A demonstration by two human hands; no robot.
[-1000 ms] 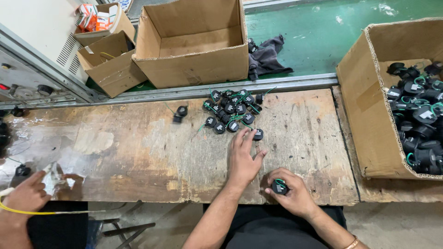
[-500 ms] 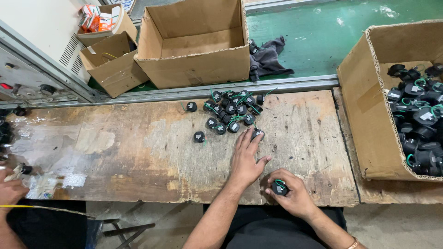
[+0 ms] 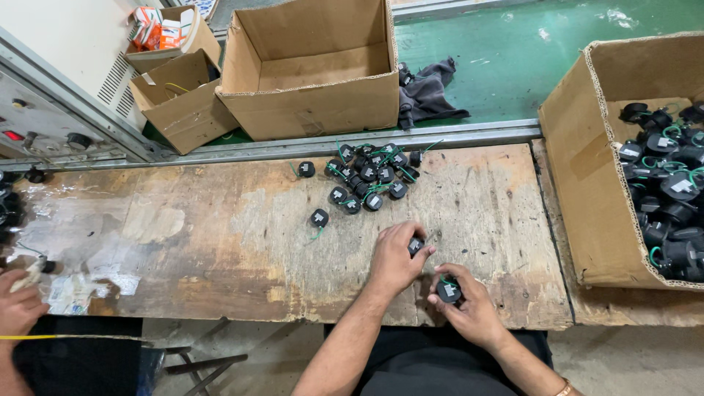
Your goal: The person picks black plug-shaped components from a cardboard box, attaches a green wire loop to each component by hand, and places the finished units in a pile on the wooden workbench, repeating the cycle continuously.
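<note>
My left hand rests on the worn wooden table near its front edge, fingers closed around a small black round part. Just to its right, my right hand holds a larger black round part with green wires. A pile of several small black round parts with green wires lies further back on the table. One loose part sits left of my left hand, another near the table's far edge.
A cardboard box of black parts stands at the right. An empty open box and a smaller box sit behind the table on a green floor, next to a dark cloth. Another person's hand works at bottom left.
My left hand pulled back from the pile toward the front edge, closing on a small black part. The other person's hand at the left shifted lower. My right hand stayed in place.
</note>
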